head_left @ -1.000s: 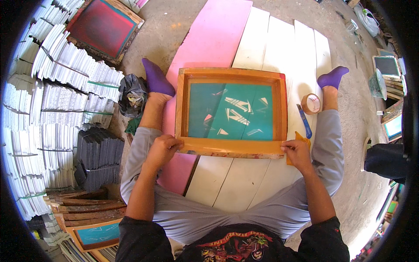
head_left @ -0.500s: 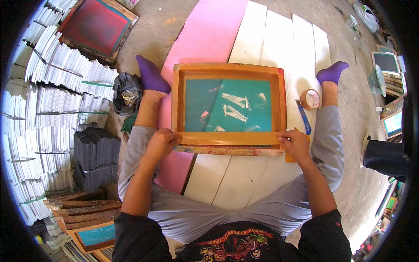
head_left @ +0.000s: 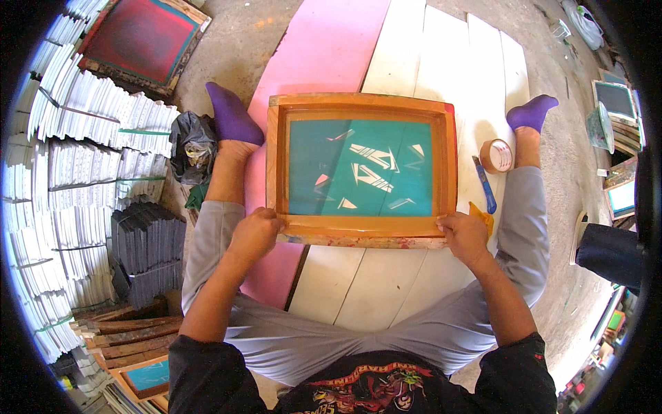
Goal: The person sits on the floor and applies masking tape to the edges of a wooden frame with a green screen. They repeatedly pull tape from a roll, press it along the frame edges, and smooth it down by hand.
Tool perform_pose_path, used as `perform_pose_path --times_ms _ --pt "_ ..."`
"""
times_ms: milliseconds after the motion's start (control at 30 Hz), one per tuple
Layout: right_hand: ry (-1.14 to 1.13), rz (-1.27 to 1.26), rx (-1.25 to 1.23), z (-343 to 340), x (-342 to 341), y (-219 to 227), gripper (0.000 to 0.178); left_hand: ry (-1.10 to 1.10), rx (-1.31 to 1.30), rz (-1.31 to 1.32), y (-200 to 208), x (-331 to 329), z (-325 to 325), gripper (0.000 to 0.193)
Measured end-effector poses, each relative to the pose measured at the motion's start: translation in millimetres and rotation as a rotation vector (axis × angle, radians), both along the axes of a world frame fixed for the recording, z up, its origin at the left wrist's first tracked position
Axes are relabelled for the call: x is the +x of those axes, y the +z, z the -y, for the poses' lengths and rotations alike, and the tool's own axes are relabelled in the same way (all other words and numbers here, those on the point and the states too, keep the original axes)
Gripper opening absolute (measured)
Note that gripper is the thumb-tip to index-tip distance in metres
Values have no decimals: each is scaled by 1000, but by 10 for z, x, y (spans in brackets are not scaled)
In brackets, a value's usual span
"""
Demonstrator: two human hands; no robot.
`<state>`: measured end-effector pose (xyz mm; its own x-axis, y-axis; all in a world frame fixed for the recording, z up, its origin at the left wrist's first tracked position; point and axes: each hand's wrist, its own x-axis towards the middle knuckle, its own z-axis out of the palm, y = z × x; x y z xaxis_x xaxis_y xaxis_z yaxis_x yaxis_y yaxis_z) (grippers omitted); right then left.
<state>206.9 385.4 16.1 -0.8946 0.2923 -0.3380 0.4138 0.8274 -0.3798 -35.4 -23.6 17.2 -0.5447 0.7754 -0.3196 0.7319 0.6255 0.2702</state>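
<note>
Frame (head_left: 276, 152), wooden, lies on the pink board (head_left: 324, 48) and white boards (head_left: 345, 272) between the person's legs; taking its centre as the dial, with twelve o'clock away from the person, a brown strip (head_left: 358, 225) spans the near rail at six. Left hand (head_left: 256, 231), at eight o'clock, pinches one end of the strip between thumb and fingers; right hand (head_left: 467, 237), at four, pinches the other. Whether the strip touches the wood along its length cannot be told. Knife (head_left: 485, 185) lies just past three, with the roll (head_left: 496, 156) of brown tape beside it at three. Handling, as judged: strip light, thin and glossy, probably sticky on one face, liable to crease or fold on itself if slackened; best held by its extreme ends, evenly taut, fingers clear of the middle. Frame judged stiff and moderately light, its rails sound to grip at nine and three o'clock. Green mesh (head_left: 362, 186) within, bearing pale angular shapes, is presumably the fragile part: taut, thin, open to puncture or scratching, and not to be used as a handhold. Painted near edge shows stains; no slipperiness there can be confirmed.
</note>
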Motion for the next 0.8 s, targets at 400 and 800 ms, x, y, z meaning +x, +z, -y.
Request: perform_pose_path --times_ms 400,800 --pt "265 144 247 122 -91 22 24 0 -101 80 -32 -5 -56 22" --pt "249 239 294 190 -145 14 25 -28 -280 104 40 -68 -220 24"
